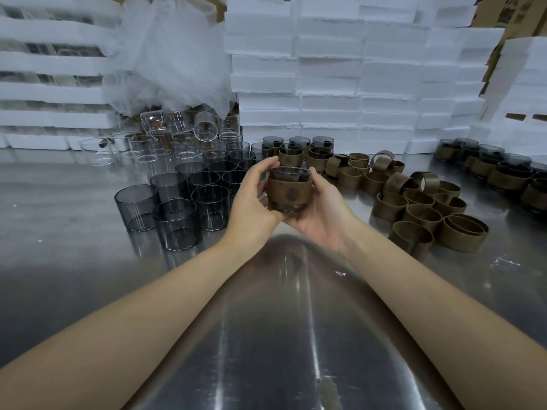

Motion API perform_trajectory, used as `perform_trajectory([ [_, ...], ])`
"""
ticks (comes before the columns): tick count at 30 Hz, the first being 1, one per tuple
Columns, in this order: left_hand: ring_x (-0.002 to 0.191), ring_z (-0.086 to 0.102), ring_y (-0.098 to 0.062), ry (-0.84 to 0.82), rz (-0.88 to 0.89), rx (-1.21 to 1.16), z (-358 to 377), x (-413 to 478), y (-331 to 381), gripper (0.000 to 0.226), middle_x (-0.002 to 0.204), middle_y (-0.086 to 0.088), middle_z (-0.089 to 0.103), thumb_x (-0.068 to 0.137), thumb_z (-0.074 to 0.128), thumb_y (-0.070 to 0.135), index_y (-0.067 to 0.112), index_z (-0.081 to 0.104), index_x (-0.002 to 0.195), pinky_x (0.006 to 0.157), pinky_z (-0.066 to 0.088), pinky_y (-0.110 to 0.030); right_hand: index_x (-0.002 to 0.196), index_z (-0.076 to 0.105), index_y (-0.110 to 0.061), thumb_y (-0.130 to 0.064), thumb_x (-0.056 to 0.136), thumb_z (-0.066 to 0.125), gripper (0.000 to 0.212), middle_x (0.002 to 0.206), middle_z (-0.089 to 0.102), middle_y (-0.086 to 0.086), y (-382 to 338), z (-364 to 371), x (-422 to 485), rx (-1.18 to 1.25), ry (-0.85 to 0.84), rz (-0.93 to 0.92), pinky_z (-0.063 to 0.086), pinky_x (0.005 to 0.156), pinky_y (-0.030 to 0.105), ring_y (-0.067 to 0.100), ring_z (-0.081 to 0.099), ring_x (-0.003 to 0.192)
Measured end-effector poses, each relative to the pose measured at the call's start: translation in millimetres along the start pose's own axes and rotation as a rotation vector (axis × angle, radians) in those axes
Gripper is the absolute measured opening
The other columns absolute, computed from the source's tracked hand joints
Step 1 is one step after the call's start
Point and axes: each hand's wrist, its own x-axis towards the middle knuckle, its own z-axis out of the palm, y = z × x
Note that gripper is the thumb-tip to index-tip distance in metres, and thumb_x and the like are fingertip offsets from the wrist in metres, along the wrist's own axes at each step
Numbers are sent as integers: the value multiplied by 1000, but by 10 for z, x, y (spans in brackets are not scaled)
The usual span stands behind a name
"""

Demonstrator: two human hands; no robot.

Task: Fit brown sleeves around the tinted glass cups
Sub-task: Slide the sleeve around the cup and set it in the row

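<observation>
Stacked white foam trays [328, 69] back a shiny steel table [281, 321], where bare smoke-tinted glass cups [174, 202] stand to the left and loose brown sleeve rings [420, 208] lie to the right. Raised above the table's middle, one tinted glass cup [289, 174] already wearing a brown band sleeve [290, 193] sits between both hands. The left hand [251, 199] curls round its left side and rim, while the right hand [322, 211] cradles its base and right side.

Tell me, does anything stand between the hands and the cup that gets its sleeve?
Nothing visible does. The left hand and the right hand both hold the tinted cup directly, and the brown sleeve is already around it.
</observation>
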Motion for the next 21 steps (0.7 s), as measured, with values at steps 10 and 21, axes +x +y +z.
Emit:
perform_trajectory([
  [10,115,60,-7,-7,-112,-74,-3,25,-36,81,119,8,60,62,74,-24,32,53,118,85,50,-15,131,52,-7,-48,103,32,54,123,64,21,12,13,7,-2,107,46,58,80,38,32,68,97],
  [21,104,60,3,-18,-168,-9,-30,24,-43,80,129,1,57,68,78,-14,22,49,132,78,49,-10,134,50,-8,-38,104,35,46,132,57,21,-4,22,1,-88,164,24,50,96,47,37,58,119],
])
